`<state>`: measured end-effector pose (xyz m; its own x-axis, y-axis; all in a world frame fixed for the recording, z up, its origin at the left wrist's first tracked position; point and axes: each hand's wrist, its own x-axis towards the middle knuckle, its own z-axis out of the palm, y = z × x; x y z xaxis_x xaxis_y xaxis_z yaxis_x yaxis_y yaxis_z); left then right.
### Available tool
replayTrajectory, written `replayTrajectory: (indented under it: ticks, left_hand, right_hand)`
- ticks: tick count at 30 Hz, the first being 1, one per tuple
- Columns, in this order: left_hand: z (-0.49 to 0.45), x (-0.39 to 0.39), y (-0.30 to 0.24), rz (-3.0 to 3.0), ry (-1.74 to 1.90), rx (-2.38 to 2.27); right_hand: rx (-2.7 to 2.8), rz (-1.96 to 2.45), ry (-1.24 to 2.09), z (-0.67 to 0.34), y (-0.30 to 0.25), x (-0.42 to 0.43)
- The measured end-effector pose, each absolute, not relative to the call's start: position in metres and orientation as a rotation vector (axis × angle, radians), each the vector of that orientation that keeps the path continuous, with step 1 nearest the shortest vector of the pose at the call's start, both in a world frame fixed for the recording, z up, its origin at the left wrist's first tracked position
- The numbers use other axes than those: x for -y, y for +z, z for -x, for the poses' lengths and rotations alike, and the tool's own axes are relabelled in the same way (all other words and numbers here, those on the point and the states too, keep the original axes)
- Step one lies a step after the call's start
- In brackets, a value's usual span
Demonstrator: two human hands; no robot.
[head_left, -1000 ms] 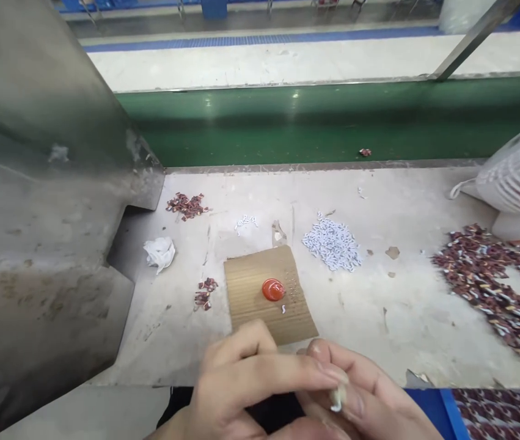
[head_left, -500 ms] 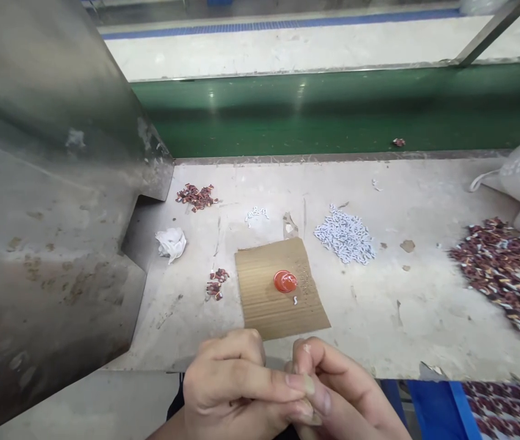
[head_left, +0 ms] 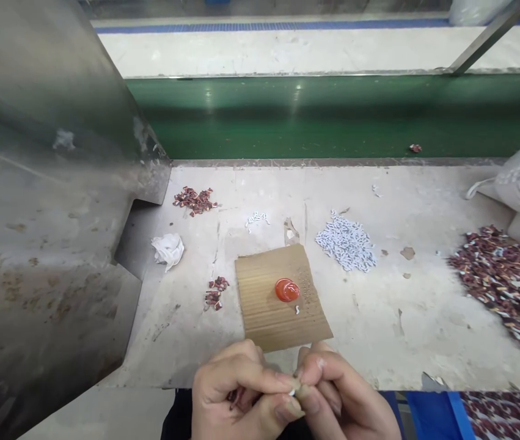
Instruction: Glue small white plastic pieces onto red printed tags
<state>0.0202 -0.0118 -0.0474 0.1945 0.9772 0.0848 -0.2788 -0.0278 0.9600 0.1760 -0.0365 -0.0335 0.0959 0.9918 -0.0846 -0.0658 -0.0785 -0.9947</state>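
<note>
My left hand (head_left: 236,394) and my right hand (head_left: 340,397) meet at the near edge of the workbench (head_left: 379,318). Their fingertips pinch a tiny white piece (head_left: 292,392) between them. Dark red bits show inside the curled fingers of the left hand. Just beyond the hands lies a piece of brown cardboard (head_left: 264,305) with a glossy red blob (head_left: 286,289) on it and a small white piece (head_left: 297,310) beside the blob.
A heap of small white pieces (head_left: 346,242) lies behind the cardboard, a large spread of dark red pieces (head_left: 498,281) at the right. Small red piles (head_left: 194,199) (head_left: 215,292) and a crumpled white paper (head_left: 168,250) lie left. A grey metal housing (head_left: 44,201) fills the left; a green conveyor belt (head_left: 333,116) runs behind.
The hands have shifted from overlapping to meeting fingertip to fingertip, with the small white piece now pinched between them. The view has swung slightly.
</note>
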Motion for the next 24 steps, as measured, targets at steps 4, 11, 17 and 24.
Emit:
replayTrajectory:
  ticks: [4,11,17,24]
  left_hand:
    - [0.003,0.008,-0.049,-1.061,1.108,-1.049]
    - [0.046,-0.004,-0.047,-1.261,0.752,-1.490]
    - [0.044,-0.009,-0.049,-1.144,0.944,-1.533]
    - [0.051,-0.015,-0.045,-1.129,0.921,-1.380]
  right_hand:
    - [1.075,1.570,1.151,-0.197,-0.039,0.013]
    - [1.256,1.774,1.087,-0.226,-0.061,-0.012]
    - [1.357,1.818,1.022,-0.221,-0.065,-0.013]
    - [1.484,1.843,0.876,-0.234,-0.069,-0.001]
